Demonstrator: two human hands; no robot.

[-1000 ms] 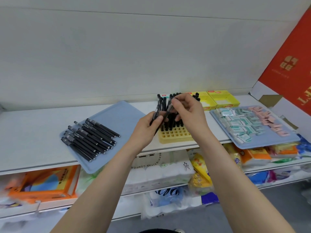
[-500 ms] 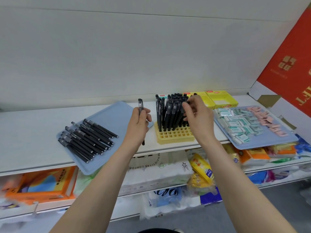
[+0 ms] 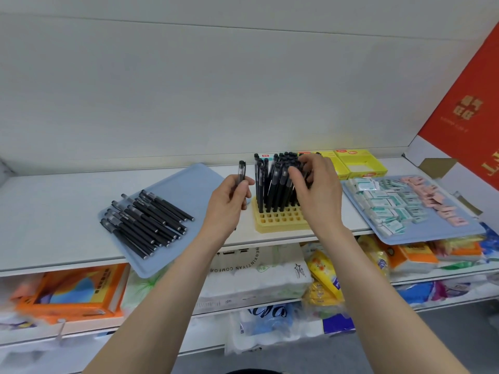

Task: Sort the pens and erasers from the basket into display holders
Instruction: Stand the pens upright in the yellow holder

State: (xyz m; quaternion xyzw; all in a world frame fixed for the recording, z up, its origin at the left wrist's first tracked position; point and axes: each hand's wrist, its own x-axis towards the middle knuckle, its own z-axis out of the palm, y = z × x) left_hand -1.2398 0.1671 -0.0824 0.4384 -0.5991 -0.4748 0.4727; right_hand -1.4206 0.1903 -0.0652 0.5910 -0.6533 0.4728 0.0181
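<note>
A yellow pen holder (image 3: 278, 218) with a grid of holes stands at the shelf's front edge, its back rows filled with upright black pens (image 3: 272, 182). My right hand (image 3: 316, 193) reaches in among those pens, fingers curled round some of them. My left hand (image 3: 229, 203) is just left of the holder and grips one black pen (image 3: 241, 171) upright. Several more black pens (image 3: 145, 222) lie on a blue tray (image 3: 189, 184) to the left. Wrapped erasers (image 3: 388, 203), white-green and pink, lie on a second blue tray (image 3: 432, 233) to the right.
Two yellow display boxes (image 3: 359, 164) stand behind the holder, against the back wall. A red carton (image 3: 464, 109) leans at the far right. Lower shelves hold packaged goods under the white shelf (image 3: 54, 217). The left tray overhangs the shelf edge.
My hands have parted. The left hand drew one pen away to the left of the holder and now holds it upright. The right hand moved down in among the standing pens.
</note>
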